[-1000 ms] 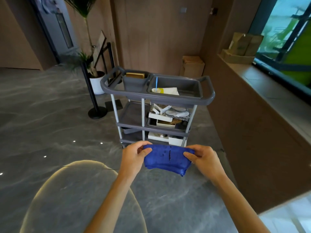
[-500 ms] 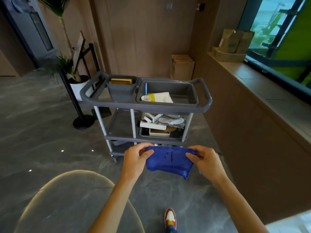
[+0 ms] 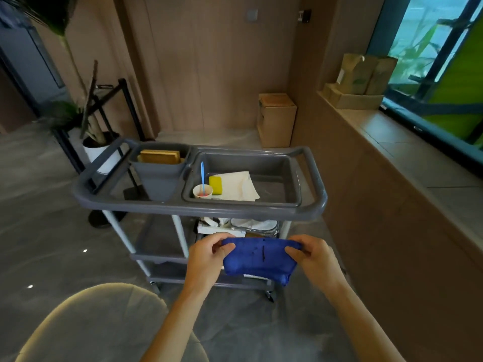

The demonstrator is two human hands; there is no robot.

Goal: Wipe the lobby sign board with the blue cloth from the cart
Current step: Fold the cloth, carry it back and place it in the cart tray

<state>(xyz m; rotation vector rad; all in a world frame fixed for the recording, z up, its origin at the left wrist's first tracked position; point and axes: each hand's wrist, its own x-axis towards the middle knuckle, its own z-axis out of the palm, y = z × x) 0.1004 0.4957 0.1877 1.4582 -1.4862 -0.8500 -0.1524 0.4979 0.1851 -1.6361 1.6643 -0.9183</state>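
I hold the folded blue cloth (image 3: 258,259) stretched between both hands, low in front of the grey cart (image 3: 198,206). My left hand (image 3: 206,259) pinches its left end and my right hand (image 3: 313,259) pinches its right end. The lobby sign board (image 3: 90,100) leans on a black stand at the back left, behind the cart, seen edge-on and partly blurred.
The cart's top tray holds a cup with a blue stick (image 3: 202,190), a yellow sponge (image 3: 215,184) and white paper; a grey bin (image 3: 159,176) sits beside it. A potted plant (image 3: 99,150), a cardboard box (image 3: 275,118) and a long ledge (image 3: 392,142) on the right surround it.
The cart has come nearer and its top tray is now seen from above. Both hands keep the cloth stretched in the same grip.
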